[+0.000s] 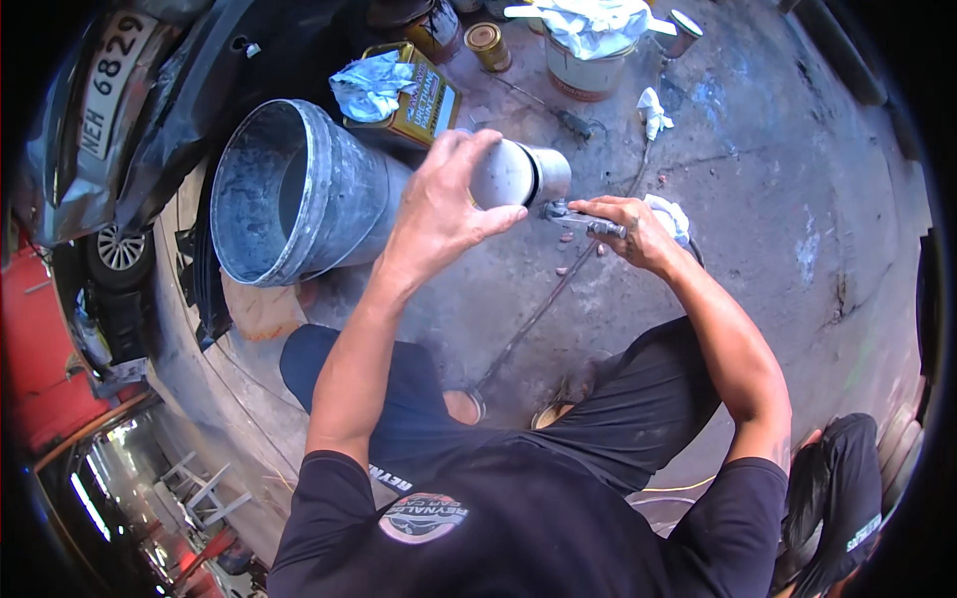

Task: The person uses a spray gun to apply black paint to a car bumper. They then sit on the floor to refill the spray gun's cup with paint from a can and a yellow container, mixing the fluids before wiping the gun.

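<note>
What looks like a spray gun (588,221) is in front of me, gripped by its metal handle in my right hand (638,234). Its round cup (503,174), pale at one end and metallic at the other with a dark ring between, lies tilted sideways. The fingers and thumb of my left hand (444,199) are curved around the cup's pale end. A white cloth (668,217) is just behind my right hand, beside a dark hose. Part of the handle is hidden by my fingers.
A large grey-stained bucket (319,189) lies tilted at the left. Beyond it stand a yellow rectangular can (429,105) with a blue cloth (371,85), a small tin (487,46) and a cloth-topped pail (588,75). A hose (538,319) crosses the floor. Another person's leg (842,488) is at right.
</note>
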Available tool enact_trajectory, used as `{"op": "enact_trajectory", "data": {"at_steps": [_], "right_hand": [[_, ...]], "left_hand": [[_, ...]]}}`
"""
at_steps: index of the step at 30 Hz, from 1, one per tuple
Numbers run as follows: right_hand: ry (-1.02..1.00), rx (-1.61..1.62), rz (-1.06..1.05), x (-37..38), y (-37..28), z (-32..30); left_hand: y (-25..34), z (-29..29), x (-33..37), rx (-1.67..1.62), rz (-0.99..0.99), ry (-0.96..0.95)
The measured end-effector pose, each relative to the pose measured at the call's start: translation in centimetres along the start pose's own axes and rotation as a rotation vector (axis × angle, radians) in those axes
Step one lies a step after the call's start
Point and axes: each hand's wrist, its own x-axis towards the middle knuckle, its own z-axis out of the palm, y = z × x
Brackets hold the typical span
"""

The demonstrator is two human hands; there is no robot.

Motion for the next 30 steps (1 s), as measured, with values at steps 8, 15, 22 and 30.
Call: {"op": "enact_trajectory", "data": {"at_steps": [8,15,22,30], "right_hand": [[-0.050,0.128,0.139,-0.3,1.2,-1.0],[0.070,0.077,0.098,-0.3,1.4,-1.6],[0.062,0.147,0.227,-0.3,0.7,-2.5],[0.143,0.147,0.211,-0.5,0.5,-2.7]], "left_hand": [[-3.6,-0.7,-2.2,-0.689,-0.309,0.135],[-12.8,4.8,-8.7,-1.428,-0.528,0.124],[-18.4,8.9,-9.3,-0.831,-0.828,0.122],[-23.6,15.2,-6.8,0.231,-0.576,0.049]]}}
